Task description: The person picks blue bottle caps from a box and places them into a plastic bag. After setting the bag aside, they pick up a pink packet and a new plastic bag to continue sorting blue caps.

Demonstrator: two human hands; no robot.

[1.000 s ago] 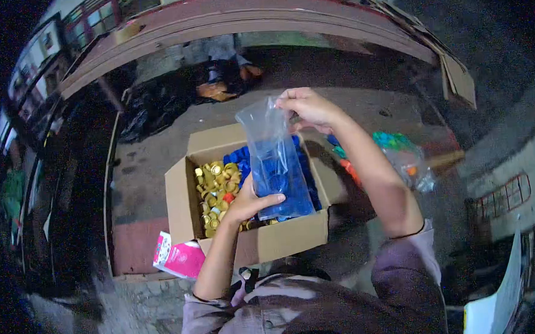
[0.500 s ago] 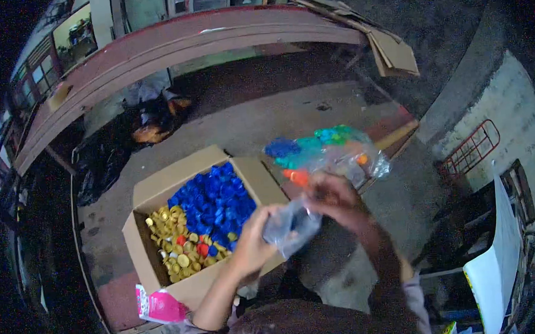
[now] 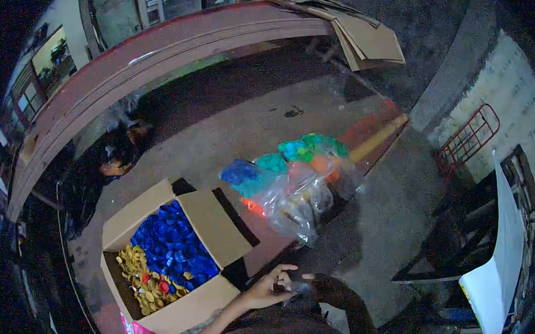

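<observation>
The fingers (image 3: 288, 267) of the left hand (image 3: 267, 294) are partly curled with the forefinger stretched out, just right of the cardboard box (image 3: 184, 313); I cannot tell whether they pinch the clear plastic (image 3: 301, 288), which lies between the hands. Farther right of the box, the right hand (image 3: 322, 290) is in shadow, so its finger state cannot be told. Handling such thin film well calls, I judge, for a light thumb-and-forefinger pinch each side, even tension, and clearance from the box's flaps. Against half a second ago, the box sits farther left in view; the plastic, then beside the box's right edge, is lower and nearer the body; the bagged coloured pieces (image 3: 305, 192) right of the box are no longer overlapped by the right hand.
</observation>
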